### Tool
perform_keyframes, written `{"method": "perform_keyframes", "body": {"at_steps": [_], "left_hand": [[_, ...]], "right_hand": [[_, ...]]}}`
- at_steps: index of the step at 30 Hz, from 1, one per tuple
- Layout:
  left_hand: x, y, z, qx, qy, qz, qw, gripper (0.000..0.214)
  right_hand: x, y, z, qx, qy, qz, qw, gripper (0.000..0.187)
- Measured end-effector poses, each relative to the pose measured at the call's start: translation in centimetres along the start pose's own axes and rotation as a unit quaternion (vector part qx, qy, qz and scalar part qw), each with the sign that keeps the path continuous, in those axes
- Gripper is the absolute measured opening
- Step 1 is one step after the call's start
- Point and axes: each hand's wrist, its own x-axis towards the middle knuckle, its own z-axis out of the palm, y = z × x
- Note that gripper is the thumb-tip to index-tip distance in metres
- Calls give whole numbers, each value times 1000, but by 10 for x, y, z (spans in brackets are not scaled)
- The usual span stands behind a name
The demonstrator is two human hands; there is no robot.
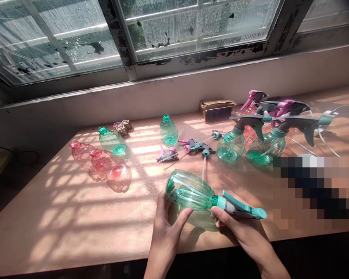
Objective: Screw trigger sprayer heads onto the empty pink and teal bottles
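A clear green spray bottle point(189, 190) lies tilted on its side in the air above the table's front, its neck pointing right. Around its base end curls my left hand point(170, 224), thumb along the lower side. My right hand point(235, 224) grips the teal collar of the grey and teal trigger sprayer point(238, 207) at the bottle's neck, thumb on top and the other fingers partly hidden beneath. The sprayer head sits against the bottle neck; how tightly, I cannot tell.
Loose trigger sprayers point(196, 145) lie beyond the bottle. Green bottles point(168, 131) and pink bottles point(100, 162) stand without sprayers to the left. Finished-looking spray bottles point(231, 147) crowd the right. A cardboard box point(216, 110) is by the wall, below the window point(197, 27). A blurred patch covers the right edge.
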Motion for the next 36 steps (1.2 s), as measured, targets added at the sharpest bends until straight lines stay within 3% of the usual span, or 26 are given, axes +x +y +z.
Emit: {"method": "perform_keyframes", "body": {"at_steps": [21,36], "left_hand": [[-2,5,2,5,7,-8,1000,66],[2,-6,-4,13,-10,8,1000,61]], "right_hand": [[0,1,1,22,13,1,1000,34],[-1,-2,0,7,-1,13,1000,33]]}}
